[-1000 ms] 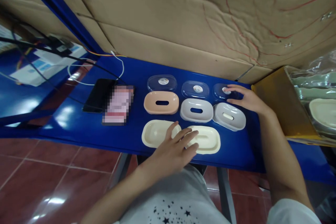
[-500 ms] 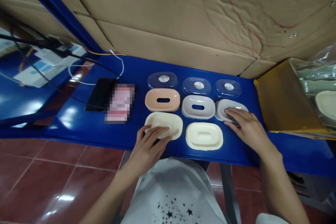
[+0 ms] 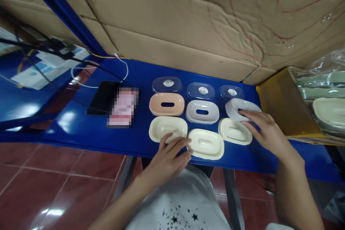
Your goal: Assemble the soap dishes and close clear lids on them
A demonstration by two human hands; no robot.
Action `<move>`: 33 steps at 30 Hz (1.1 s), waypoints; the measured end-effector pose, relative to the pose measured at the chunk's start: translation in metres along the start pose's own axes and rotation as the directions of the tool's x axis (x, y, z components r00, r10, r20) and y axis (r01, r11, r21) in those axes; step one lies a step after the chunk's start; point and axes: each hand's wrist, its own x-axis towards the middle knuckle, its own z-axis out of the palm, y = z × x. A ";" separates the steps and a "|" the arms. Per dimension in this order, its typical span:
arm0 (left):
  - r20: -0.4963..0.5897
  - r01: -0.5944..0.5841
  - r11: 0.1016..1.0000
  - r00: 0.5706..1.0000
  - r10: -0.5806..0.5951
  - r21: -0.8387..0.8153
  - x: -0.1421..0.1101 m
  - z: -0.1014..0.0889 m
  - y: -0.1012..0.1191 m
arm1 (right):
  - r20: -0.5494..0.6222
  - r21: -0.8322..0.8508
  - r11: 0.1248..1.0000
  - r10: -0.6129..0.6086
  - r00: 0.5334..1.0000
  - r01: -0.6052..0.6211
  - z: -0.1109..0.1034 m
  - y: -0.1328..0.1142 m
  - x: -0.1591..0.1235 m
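Observation:
Soap-dish parts lie in rows on a blue table (image 3: 140, 140). At the back are three clear lids (image 3: 201, 90). The middle row has a peach tray (image 3: 166, 104) and a grey tray (image 3: 202, 111). In front lie three cream bases, left (image 3: 167, 128), middle (image 3: 206, 143) and right (image 3: 234, 131). My right hand (image 3: 265, 133) grips a second grey tray (image 3: 239, 109), lifted and tilted above the right cream base. My left hand (image 3: 168, 156) rests at the table's front edge, fingers spread, touching the left and middle cream bases.
A black phone (image 3: 104, 97) and a pink packet (image 3: 123, 107) lie left of the dishes, with cables behind. A yellow bin (image 3: 277, 104) holding more dishes in plastic stands at the right. Cardboard (image 3: 188, 25) backs the table.
My right hand lifted the grey tray off its cream base, which now shows below it. My left hand shifted right along the front edge toward the middle cream base.

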 end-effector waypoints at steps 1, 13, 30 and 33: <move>0.009 -0.008 1.000 1.000 0.008 0.006 0.002 0.002 0.002 | 0.011 -0.006 1.000 -0.003 1.000 0.003 0.005 0.005 0.009; 0.068 0.008 0.999 0.998 -0.011 0.036 0.009 0.010 0.009 | 0.087 0.012 1.000 -0.025 0.996 0.024 0.026 0.011 0.027; -0.158 0.246 0.963 0.961 -0.228 0.111 -0.008 -0.022 -0.016 | 0.171 0.094 0.881 -0.473 0.864 0.463 0.043 -0.142 0.076; -0.137 0.365 0.913 0.929 -0.344 0.185 -0.025 -0.032 -0.030 | 0.207 0.000 0.855 -0.508 0.836 0.519 0.057 -0.162 0.089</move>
